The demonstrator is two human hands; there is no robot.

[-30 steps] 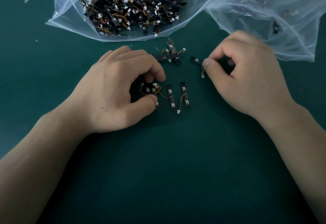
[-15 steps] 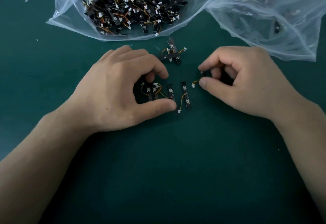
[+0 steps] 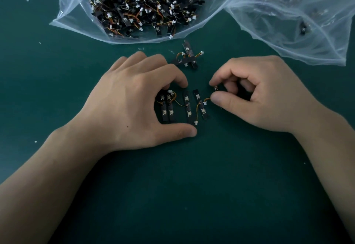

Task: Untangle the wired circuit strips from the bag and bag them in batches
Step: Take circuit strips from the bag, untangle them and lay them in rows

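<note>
Several black circuit strips (image 3: 187, 107) with orange wires and white plugs lie side by side on the green mat. My left hand (image 3: 132, 99) cups round the left ones, with its fingertips at their far ends and its thumb at their near ends. My right hand (image 3: 255, 94) pinches one more strip (image 3: 215, 88) between thumb and forefinger just right of the row; most of that strip is hidden by the fingers. A small tangle of strips (image 3: 187, 56) lies above the hands. The clear bag (image 3: 142, 7) at the top is full of tangled strips.
A second clear bag (image 3: 299, 19) lies at the top right, holding a few strips. The green mat (image 3: 192, 186) spreads wide below the hands. Small white specks dot the mat at the left.
My right hand has carried its strip down and left from beside the tangle to the right end of the row. My left thumb has slid right along the strips' near ends.
</note>
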